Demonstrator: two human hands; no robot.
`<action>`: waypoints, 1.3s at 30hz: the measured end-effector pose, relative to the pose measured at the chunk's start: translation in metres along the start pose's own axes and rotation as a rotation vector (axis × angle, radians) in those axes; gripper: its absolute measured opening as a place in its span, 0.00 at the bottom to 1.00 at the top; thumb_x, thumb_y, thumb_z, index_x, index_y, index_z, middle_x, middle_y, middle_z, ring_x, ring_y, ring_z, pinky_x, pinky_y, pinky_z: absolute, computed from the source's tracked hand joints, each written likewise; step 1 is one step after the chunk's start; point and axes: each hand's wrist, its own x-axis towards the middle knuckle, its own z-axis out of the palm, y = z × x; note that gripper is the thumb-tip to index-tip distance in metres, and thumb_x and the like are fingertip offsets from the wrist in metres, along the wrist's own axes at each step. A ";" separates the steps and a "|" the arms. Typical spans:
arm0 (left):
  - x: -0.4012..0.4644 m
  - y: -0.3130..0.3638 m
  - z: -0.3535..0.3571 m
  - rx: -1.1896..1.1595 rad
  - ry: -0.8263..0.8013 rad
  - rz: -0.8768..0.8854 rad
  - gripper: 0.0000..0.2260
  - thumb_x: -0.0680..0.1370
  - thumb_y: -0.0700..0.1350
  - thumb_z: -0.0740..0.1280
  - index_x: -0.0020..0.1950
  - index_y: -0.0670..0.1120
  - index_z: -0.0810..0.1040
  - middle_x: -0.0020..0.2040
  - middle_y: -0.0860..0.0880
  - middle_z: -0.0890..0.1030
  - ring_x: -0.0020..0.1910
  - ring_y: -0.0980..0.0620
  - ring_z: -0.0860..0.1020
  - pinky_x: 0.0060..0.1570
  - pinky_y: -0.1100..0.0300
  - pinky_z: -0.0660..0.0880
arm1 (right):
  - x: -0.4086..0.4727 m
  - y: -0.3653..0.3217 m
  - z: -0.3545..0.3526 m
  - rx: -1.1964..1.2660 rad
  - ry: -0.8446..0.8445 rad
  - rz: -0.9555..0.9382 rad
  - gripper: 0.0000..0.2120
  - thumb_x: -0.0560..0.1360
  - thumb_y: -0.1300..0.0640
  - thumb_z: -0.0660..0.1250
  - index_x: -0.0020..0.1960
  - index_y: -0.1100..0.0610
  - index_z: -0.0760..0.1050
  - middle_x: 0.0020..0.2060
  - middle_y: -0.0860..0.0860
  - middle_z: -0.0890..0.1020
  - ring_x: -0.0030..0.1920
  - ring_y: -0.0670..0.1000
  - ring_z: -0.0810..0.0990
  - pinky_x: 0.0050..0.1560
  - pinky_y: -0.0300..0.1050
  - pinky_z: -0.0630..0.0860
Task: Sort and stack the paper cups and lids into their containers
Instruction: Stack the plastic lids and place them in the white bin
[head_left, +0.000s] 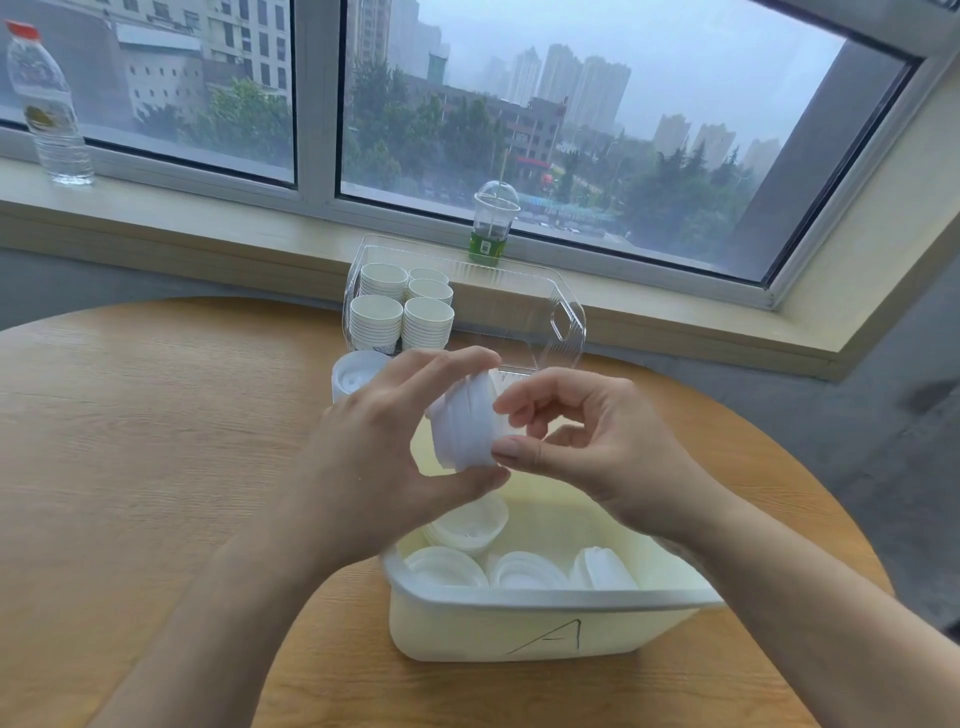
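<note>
Both the left hand (384, 447) and right hand (587, 436) pinch a blurred stack of lids (465, 428) above the white bin (519, 623). Their count is unreadable. The left hand hides part of the clear container (563, 325) holding cup stacks (402, 306).

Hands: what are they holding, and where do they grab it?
A small stack of white lids, held above the white bin. Left hand grips its rims; right hand pinches the stack's right end.

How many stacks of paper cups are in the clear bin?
5 stacks in the clear bin: front left, front right, middle right, back left, back right. More may be hidden behind them.
</note>
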 end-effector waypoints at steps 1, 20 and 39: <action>0.000 0.000 0.000 -0.003 0.001 0.001 0.33 0.70 0.70 0.72 0.74 0.68 0.68 0.68 0.67 0.74 0.63 0.61 0.76 0.55 0.42 0.80 | 0.000 0.000 0.000 -0.026 0.031 -0.007 0.19 0.68 0.51 0.83 0.57 0.48 0.83 0.48 0.43 0.82 0.50 0.46 0.79 0.52 0.52 0.79; 0.000 0.001 -0.004 -0.033 -0.041 0.055 0.37 0.69 0.67 0.76 0.76 0.68 0.68 0.70 0.67 0.74 0.67 0.61 0.75 0.58 0.48 0.79 | -0.002 -0.003 -0.017 -0.217 -0.136 -0.022 0.39 0.70 0.53 0.82 0.76 0.43 0.69 0.65 0.41 0.81 0.66 0.43 0.81 0.68 0.51 0.76; 0.000 -0.006 -0.010 -0.053 0.011 0.067 0.33 0.70 0.68 0.73 0.74 0.68 0.70 0.68 0.70 0.75 0.65 0.66 0.74 0.55 0.64 0.75 | 0.012 0.008 -0.001 -0.220 -0.100 -0.068 0.40 0.68 0.45 0.81 0.77 0.44 0.70 0.64 0.42 0.83 0.60 0.39 0.83 0.62 0.37 0.77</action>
